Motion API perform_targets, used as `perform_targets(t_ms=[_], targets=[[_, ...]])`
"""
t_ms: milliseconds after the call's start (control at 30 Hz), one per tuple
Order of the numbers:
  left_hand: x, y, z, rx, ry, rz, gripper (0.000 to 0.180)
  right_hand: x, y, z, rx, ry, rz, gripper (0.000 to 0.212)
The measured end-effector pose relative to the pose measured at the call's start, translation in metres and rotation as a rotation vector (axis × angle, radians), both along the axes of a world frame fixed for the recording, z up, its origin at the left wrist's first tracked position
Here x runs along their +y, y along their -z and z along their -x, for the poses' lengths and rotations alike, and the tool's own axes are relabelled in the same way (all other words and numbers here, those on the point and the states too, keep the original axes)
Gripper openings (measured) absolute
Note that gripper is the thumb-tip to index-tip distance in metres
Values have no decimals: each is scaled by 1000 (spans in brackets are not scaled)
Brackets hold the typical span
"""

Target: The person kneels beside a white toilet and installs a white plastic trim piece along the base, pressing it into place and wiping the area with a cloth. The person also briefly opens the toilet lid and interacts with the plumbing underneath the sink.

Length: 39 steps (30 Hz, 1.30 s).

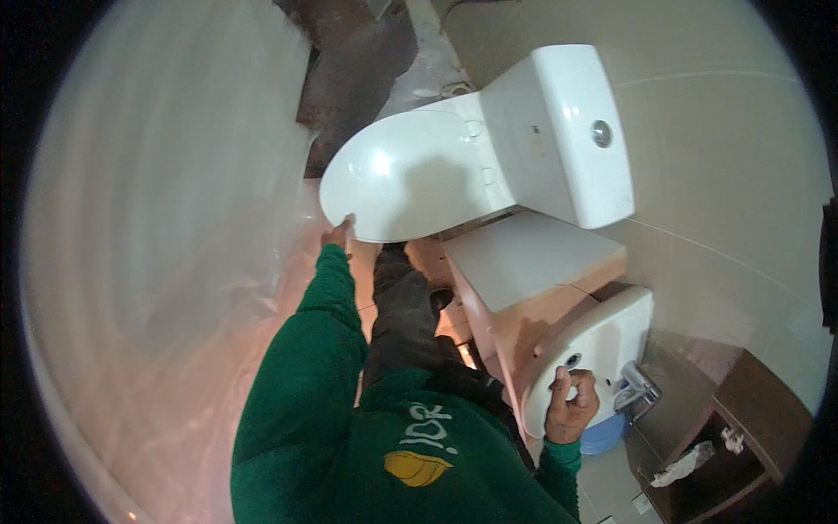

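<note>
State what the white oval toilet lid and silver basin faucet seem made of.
White oval toilet lid: probably glossy plastic, given its smooth surface and sharp highlight; coated wood is possible. Silver basin faucet: likely chromed metal, judging by its bright, mirror-like shine.

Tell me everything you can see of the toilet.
The toilet is glossy white and ceramic-looking. Its oval lid lies shut, a shadow across it, with pale hinges at the tank end. The tank stands by the wall, a round silver button on top. The left hand appears to touch the lid's near edge.
</note>
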<state>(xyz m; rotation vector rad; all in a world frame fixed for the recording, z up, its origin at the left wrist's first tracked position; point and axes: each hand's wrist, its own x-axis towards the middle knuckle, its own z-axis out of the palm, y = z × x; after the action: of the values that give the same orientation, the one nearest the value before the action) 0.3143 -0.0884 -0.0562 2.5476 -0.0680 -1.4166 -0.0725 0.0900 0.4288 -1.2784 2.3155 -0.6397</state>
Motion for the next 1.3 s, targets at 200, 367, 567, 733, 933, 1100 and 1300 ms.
perform_targets(t_ms=[200, 367, 567, 733, 933, 1100, 1300], targets=[[-27, -35, 35, 201, 15, 96, 100, -32, 3, -12, -78, 13, -166, 21], [-49, -27, 28, 301, 83, 102, 86, -51, 1, -12, -137, 62, -184, 25], [-47, -17, 22, 265, -108, 28, 87, -65, 6, -7, -111, -75, -174, 22], [9, 4, 25, 33, -128, 497, 63, -82, 13, 2, -191, -109, -143, 25], [18, -231, 117, -121, 257, 752, 53, -169, 23, -58, -367, -281, -138, 66], [-6, -365, 157, 286, 541, 942, 69, -221, 45, -82, -161, -503, 27, 86], [-61, -353, 169, 979, 965, 1027, 59, -256, 78, -56, 75, -392, 152, 87]])
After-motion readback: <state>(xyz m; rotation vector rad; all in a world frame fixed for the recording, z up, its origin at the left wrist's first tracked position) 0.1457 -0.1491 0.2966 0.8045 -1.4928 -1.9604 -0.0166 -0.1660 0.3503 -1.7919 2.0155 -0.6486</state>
